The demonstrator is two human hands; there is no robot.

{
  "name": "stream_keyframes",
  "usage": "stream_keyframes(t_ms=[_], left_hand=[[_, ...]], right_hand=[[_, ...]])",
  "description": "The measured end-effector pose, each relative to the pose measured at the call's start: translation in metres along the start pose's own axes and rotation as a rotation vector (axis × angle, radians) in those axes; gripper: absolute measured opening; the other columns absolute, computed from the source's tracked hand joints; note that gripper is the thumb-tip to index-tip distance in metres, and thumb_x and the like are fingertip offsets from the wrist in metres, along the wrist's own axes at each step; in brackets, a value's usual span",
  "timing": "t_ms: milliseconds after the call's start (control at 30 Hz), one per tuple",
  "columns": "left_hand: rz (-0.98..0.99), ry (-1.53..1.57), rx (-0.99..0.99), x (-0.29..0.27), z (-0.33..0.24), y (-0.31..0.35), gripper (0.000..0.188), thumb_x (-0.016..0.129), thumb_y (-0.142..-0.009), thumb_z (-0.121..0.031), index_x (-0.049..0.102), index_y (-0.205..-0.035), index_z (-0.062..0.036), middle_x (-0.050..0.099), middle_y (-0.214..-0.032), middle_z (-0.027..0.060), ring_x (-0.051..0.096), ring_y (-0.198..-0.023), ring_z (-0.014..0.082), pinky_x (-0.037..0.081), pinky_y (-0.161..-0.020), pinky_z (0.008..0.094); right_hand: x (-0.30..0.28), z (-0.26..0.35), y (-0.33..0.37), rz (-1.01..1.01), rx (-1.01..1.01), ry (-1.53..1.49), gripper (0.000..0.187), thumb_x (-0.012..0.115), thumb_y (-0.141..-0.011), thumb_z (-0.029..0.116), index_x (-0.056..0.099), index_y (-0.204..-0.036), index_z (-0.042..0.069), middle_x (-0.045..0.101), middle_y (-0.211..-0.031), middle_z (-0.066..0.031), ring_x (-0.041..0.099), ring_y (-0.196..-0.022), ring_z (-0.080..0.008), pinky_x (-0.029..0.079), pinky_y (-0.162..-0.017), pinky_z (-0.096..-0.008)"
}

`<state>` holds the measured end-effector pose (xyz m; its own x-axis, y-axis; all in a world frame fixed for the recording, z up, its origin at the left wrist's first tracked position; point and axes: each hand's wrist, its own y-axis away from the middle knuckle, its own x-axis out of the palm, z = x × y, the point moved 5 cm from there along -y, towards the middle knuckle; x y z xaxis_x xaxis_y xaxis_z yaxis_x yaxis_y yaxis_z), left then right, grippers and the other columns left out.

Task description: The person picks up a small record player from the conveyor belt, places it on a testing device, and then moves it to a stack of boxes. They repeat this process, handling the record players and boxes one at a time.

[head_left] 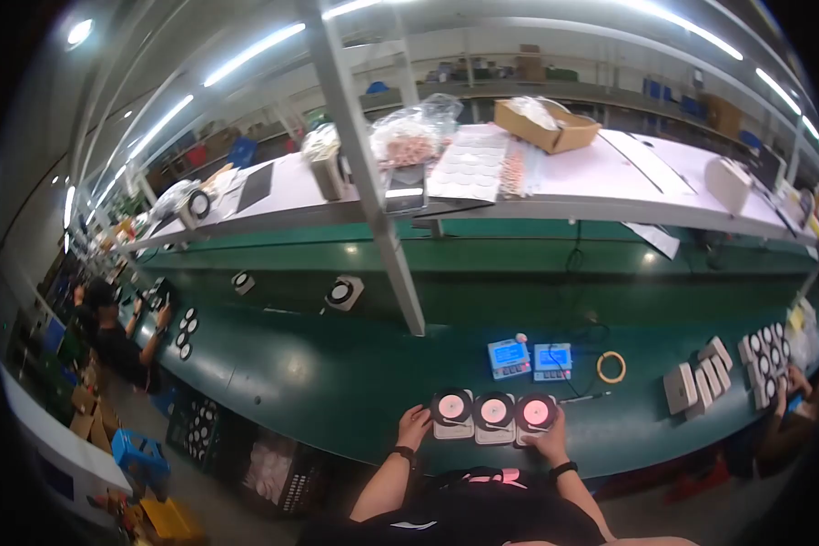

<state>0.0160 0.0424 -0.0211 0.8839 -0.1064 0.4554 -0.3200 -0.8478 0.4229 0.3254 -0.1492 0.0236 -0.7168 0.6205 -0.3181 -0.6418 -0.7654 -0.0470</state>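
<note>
Room: lamp tubes overhead; a co-worker in black at far left; crates on the floor; another person's hands at far right.
Bench: green, carrying dark-rimmed discs, then the left unit, middle unit and right unit in a close row; beyond them two displays, a pen-like tool, a yellow ring and pale boxes.
Shelf: pale, over the bench's back, bearing plastic bags and a carton.
Edges: the units sit near the bench's front edge; a post meets the bench behind them.
Open room: wide between discs and left unit — narrower between right unit and pale boxes.
Left hand: half-curled, fingertips beside the left unit's outer side — contact I cannot tell.
Right hand: grasping the right unit's outer front corner.
</note>
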Motion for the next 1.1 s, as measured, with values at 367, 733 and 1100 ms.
stream_keyframes(t_ms=[367,733,1100], left_hand=[[-0.015,-0.010,0.066,0.001,-0.001,-0.007,0.045,0.059,-0.084,-0.007,0.038,-0.122,0.0028,0.050,-0.114,0.0146,0.052,-0.104,0.0240,0.047,-0.088,0.0371],[0.002,-0.522,0.160,-0.001,-0.006,-0.001,0.039,0.063,-0.084,-0.015,0.046,-0.114,0.0035,0.058,-0.104,0.0110,0.056,-0.095,0.0190,0.046,-0.083,0.0295],[0.006,-1.026,0.329,0.034,-0.020,-0.019,0.050,0.076,-0.071,-0.030,0.053,-0.098,0.0052,0.061,-0.090,0.0130,0.058,-0.083,0.0200,0.045,-0.075,0.0315]], right_hand=[[-0.010,0.028,0.003,-0.074,0.065,0.171,0.105,0.088,-0.038,0.017,0.035,-0.126,0.000,0.050,-0.119,-0.0183,0.049,-0.112,-0.0322,0.041,-0.094,-0.0372],[0.008,0.056,0.023,-0.082,-0.033,0.647,0.110,0.084,-0.042,0.042,0.030,-0.133,0.011,0.035,-0.127,-0.0251,0.041,-0.113,-0.0426,0.039,-0.091,-0.0464],[-0.035,0.045,0.016,-0.023,0.034,0.540,0.104,0.080,-0.042,0.026,0.030,-0.132,0.008,0.041,-0.118,-0.0233,0.043,-0.103,-0.0425,0.039,-0.091,-0.0444]])
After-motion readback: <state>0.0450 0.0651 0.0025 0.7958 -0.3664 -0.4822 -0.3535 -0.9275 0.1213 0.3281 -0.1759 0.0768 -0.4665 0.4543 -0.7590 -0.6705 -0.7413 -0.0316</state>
